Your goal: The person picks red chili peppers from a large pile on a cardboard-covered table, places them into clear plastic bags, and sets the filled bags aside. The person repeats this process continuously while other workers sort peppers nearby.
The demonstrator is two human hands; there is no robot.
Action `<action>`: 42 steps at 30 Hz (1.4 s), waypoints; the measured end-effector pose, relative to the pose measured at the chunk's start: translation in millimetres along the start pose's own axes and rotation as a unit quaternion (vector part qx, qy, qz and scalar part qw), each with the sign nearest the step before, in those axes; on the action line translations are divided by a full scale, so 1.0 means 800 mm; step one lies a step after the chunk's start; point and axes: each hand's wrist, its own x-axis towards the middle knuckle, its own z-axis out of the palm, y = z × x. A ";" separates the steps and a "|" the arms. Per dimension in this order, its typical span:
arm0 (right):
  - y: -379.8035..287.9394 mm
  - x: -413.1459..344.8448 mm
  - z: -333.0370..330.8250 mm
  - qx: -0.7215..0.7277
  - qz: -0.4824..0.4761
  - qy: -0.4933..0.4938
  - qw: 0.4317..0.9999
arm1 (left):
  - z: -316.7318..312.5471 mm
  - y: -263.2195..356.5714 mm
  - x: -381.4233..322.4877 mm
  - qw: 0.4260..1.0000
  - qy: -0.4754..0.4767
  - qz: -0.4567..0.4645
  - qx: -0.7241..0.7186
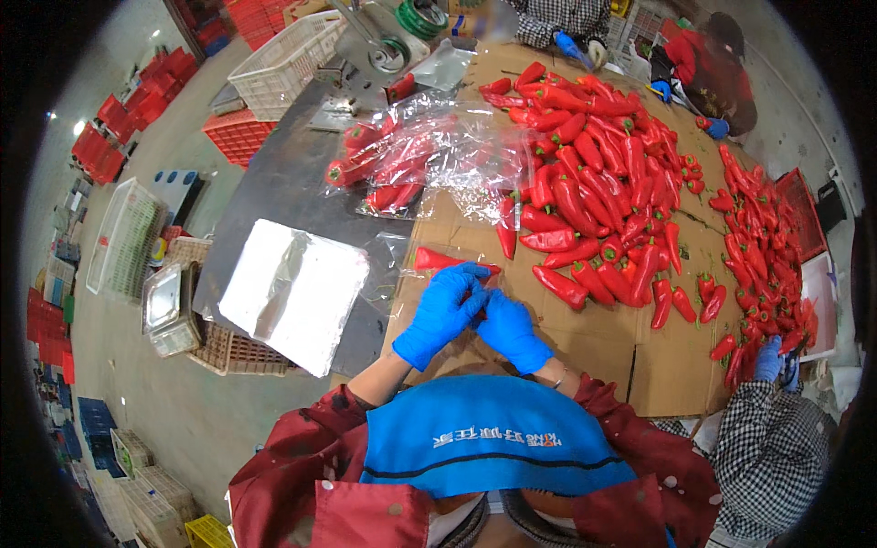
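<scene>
My left hand [442, 309], in a blue glove, is closed on a clear plastic bag [405, 267] lying on the cardboard. A long red pepper [437, 259] shows through the plastic beyond my fingers. Close against it, my right hand [512, 332], also gloved in blue, has bent fingers whose tips are hidden between the hands. A bit of red is visible in that gap; what the right hand grips is unclear. Filled clear bags of red peppers [390, 161] lie ahead. To the right of them spreads a large heap of loose red peppers [596, 171].
A stack of flat plastic bags [294, 291] lies left on the dark tabletop [240, 205]. A metal machine with green tape [387, 51] stands at the back. Co-workers' gloved hands [769, 359] are at the right and far sides, near another pepper heap [764, 240]. Crates [233, 356] stand on the left floor.
</scene>
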 end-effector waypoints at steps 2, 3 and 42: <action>0.007 0.007 0.007 0.044 -0.005 0.057 0.997 | -0.001 0.007 0.006 0.990 0.045 0.114 0.065; 0.012 0.007 0.007 0.092 -0.028 0.101 0.990 | -0.002 0.010 0.009 0.980 0.069 0.159 0.098; -0.074 0.067 0.039 0.627 0.037 -0.098 0.772 | -0.042 -0.019 -0.123 0.934 0.266 -0.219 0.094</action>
